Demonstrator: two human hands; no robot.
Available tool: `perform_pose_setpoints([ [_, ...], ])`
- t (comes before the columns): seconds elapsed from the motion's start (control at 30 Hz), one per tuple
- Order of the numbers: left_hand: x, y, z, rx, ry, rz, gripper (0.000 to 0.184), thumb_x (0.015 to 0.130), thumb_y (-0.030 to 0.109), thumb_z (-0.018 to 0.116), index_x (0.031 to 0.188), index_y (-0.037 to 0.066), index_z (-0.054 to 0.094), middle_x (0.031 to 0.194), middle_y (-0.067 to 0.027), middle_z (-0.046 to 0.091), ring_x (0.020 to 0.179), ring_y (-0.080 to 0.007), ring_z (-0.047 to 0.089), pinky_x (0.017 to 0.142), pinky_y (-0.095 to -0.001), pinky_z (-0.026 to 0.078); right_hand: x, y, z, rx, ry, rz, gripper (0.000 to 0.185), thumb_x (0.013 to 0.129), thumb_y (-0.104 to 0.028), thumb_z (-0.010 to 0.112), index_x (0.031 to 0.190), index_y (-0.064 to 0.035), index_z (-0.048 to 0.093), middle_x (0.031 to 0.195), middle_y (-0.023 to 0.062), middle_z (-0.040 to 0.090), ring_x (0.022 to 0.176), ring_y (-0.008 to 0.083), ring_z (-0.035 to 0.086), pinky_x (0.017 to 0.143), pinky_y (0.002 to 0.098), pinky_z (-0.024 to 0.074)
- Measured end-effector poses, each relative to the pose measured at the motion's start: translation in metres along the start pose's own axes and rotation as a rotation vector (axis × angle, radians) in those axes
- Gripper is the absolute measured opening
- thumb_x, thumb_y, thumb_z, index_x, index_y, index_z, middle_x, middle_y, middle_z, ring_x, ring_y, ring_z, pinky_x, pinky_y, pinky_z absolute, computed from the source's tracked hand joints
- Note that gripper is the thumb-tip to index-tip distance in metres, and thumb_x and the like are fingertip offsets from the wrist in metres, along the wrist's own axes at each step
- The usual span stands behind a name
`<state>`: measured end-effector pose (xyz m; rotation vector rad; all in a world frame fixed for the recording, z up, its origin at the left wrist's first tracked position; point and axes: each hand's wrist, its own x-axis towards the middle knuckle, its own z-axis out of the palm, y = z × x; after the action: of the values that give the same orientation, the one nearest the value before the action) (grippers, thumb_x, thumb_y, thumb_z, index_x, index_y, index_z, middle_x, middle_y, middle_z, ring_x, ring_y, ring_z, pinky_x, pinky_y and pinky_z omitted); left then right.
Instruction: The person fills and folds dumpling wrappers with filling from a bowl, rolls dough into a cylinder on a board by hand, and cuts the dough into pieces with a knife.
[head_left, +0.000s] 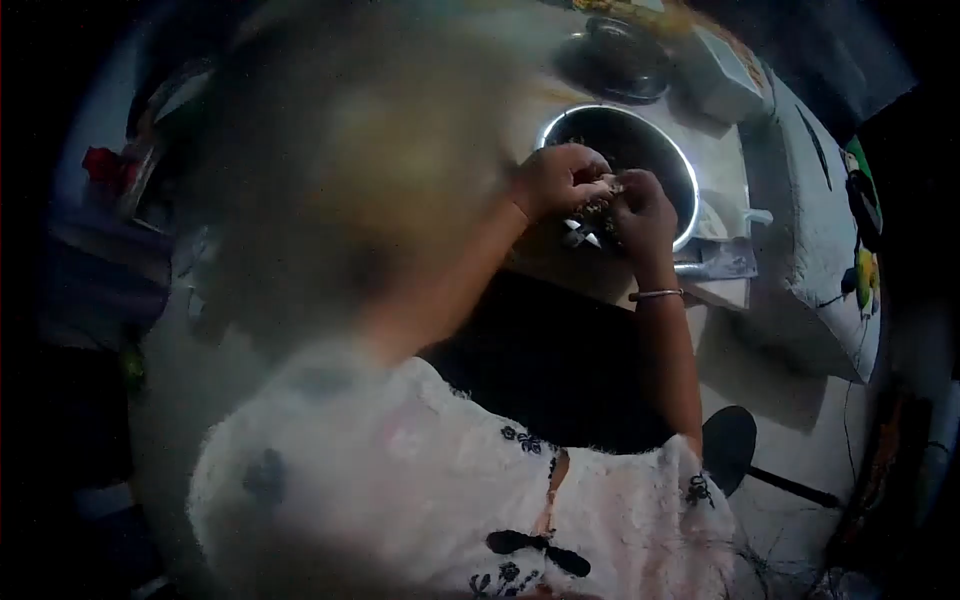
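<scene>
Together, the hands pinch a small pale piece over a bright-rimmed bowl holding brownish bits

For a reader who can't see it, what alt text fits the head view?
A person's left hand and right hand meet over a round, bright-rimmed bowl, pinching what looks like a small pale piece. A bracelet circles the right wrist; blur hides much of the picture's left.

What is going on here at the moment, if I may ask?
A person holds both bare hands over a round, metal-rimmed bowl. The left hand and right hand meet, fingertips pinched on what looks like a small pale piece, too blurred to identify. Small bits show below them.
</scene>
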<state>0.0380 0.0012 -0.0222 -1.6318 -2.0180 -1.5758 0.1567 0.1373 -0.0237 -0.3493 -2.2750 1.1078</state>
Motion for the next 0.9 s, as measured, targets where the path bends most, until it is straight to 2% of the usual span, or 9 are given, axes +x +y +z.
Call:
perform_pose_setpoints([
  [0.03, -0.004, 0.003, 0.002, -0.056, 0.026, -0.103, 0.028, 0.075, 0.027, 0.073, 0.092, 0.007, 0.066, 0.086, -0.0101, 0.065, 0.078, -0.0213, 0.063, 0.071, -0.0320, 0.051, -0.001, 0.001, -0.001, -0.005, 0.005, 0.007, 0.028, 0.072, -0.002, 0.066, 0.099, -0.0095, 0.061, 0.091, 0.0090, 0.068, 0.084, 0.0208, 0.068, 0.073, 0.0297, 0.0517],
  [0.07, -0.005, 0.000, 0.001, -0.063, 0.022, -0.100, 0.028, 0.075, 0.027, 0.073, 0.092, 0.007, 0.066, 0.086, -0.0101, 0.065, 0.078, -0.0213, 0.063, 0.071, -0.0320, 0.051, 0.000, 0.000, 0.000, 0.018, 0.012, -0.037, 0.029, 0.072, -0.001, 0.067, 0.099, -0.0095, 0.060, 0.092, 0.0087, 0.068, 0.086, 0.0203, 0.067, 0.074, 0.0297, 0.0516],
  [0.13, -0.003, -0.001, -0.004, -0.087, -0.005, -0.014, 0.035, 0.071, 0.017, 0.079, 0.101, 0.008, 0.065, 0.090, -0.0077, 0.064, 0.084, -0.0174, 0.064, 0.073, -0.0305, 0.052, -0.002, -0.007, -0.003, 0.043, 0.023, -0.078, 0.029, 0.073, 0.000, 0.067, 0.099, -0.0095, 0.060, 0.093, 0.0084, 0.067, 0.087, 0.0198, 0.067, 0.075, 0.0298, 0.0515],
  [0.37, -0.004, -0.004, -0.002, -0.067, -0.020, 0.000, 0.033, 0.073, 0.013, 0.076, 0.104, 0.007, 0.064, 0.095, -0.0088, 0.065, 0.089, -0.0194, 0.064, 0.077, -0.0325, 0.052, -0.005, -0.023, -0.006, 0.095, 0.019, -0.048, 0.029, 0.074, 0.002, 0.068, 0.100, -0.0080, 0.058, 0.092, 0.0083, 0.066, 0.086, 0.0180, 0.066, 0.077, 0.0287, 0.0507],
  [0.5, -0.006, 0.003, -0.002, -0.081, -0.045, -0.124, 0.032, 0.074, 0.013, 0.073, 0.104, 0.008, 0.065, 0.098, -0.0100, 0.066, 0.091, -0.0214, 0.065, 0.079, -0.0340, 0.052, -0.002, -0.013, -0.004, 0.105, -0.012, -0.015, 0.032, 0.075, 0.001, 0.068, 0.103, -0.0076, 0.057, 0.093, 0.0082, 0.066, 0.085, 0.0173, 0.066, 0.076, 0.0286, 0.0510],
  [0.57, -0.004, 0.000, -0.003, 0.056, 0.010, 0.065, 0.032, 0.074, 0.024, 0.073, 0.101, 0.009, 0.067, 0.094, -0.0104, 0.067, 0.086, -0.0248, 0.065, 0.078, -0.0339, 0.052, -0.004, -0.018, -0.007, 0.045, -0.011, -0.031, 0.030, 0.075, 0.001, 0.068, 0.102, -0.0072, 0.057, 0.092, 0.0083, 0.066, 0.086, 0.0171, 0.066, 0.075, 0.0290, 0.0513],
  [0.63, -0.005, 0.003, -0.003, 0.062, 0.008, 0.046, 0.031, 0.074, 0.024, 0.072, 0.101, 0.010, 0.067, 0.094, -0.0103, 0.067, 0.087, -0.0261, 0.065, 0.079, -0.0345, 0.051, -0.005, -0.019, -0.008, -0.014, -0.010, -0.048, 0.029, 0.076, 0.001, 0.067, 0.101, -0.0069, 0.057, 0.092, 0.0085, 0.067, 0.086, 0.0169, 0.066, 0.075, 0.0295, 0.0515],
  [0.8, -0.006, -0.006, -0.001, 0.089, -0.016, 0.001, 0.029, 0.075, 0.027, 0.070, 0.099, 0.011, 0.068, 0.093, -0.0096, 0.067, 0.088, -0.0275, 0.064, 0.079, -0.0353, 0.051, -0.007, -0.022, -0.007, 0.100, 0.001, -0.056, 0.028, 0.079, 0.002, 0.064, 0.105, -0.0069, 0.062, 0.095, 0.0080, 0.068, 0.091, 0.0163, 0.066, 0.077, 0.0297, 0.0518],
  [0.9, -0.007, -0.007, 0.001, 0.085, 0.018, 0.070, 0.029, 0.075, 0.028, 0.070, 0.099, 0.012, 0.068, 0.093, -0.0099, 0.067, 0.087, -0.0277, 0.064, 0.077, -0.0356, 0.051, -0.006, -0.012, -0.006, 0.178, -0.022, -0.075, 0.030, 0.079, 0.002, 0.064, 0.107, -0.0069, 0.062, 0.097, 0.0076, 0.068, 0.093, 0.0164, 0.066, 0.080, 0.0298, 0.0516],
])
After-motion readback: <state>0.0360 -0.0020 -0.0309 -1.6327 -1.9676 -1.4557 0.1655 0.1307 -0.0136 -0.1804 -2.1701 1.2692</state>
